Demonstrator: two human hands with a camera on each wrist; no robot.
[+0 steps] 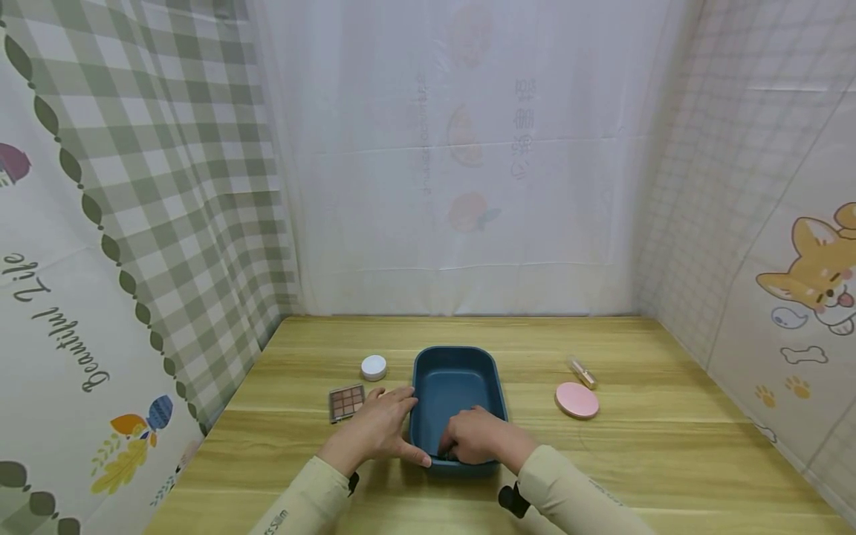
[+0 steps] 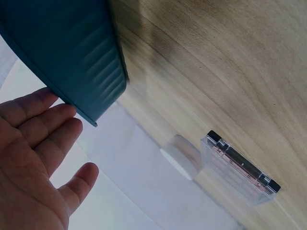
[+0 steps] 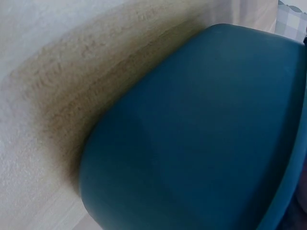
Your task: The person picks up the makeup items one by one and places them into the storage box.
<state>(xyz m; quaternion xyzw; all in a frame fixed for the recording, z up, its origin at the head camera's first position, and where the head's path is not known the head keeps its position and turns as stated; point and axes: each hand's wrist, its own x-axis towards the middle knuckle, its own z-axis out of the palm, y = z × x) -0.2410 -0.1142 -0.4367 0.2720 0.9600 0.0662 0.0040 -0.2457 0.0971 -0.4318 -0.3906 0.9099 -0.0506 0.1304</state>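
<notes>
A dark blue rectangular bin (image 1: 458,386) stands in the middle of the wooden table. My left hand (image 1: 381,425) rests against its left side, with fairly straight fingers touching the rim and the thumb at the near left corner. In the left wrist view, the fingertips (image 2: 64,111) meet the bin's rim (image 2: 79,114). My right hand (image 1: 473,437) reaches down inside the bin near its front wall, fingers bent. Something dark shows under those fingers, too hidden to identify. The right wrist view shows mostly the bin's outer wall (image 3: 192,134).
Left of the bin lie an eyeshadow palette (image 1: 346,403) and a round white-lidded jar (image 1: 374,367). To the right are a round pink compact (image 1: 577,400) and a lipstick-like tube (image 1: 582,372) with a clear end. Hanging cloths surround the table (image 1: 669,446).
</notes>
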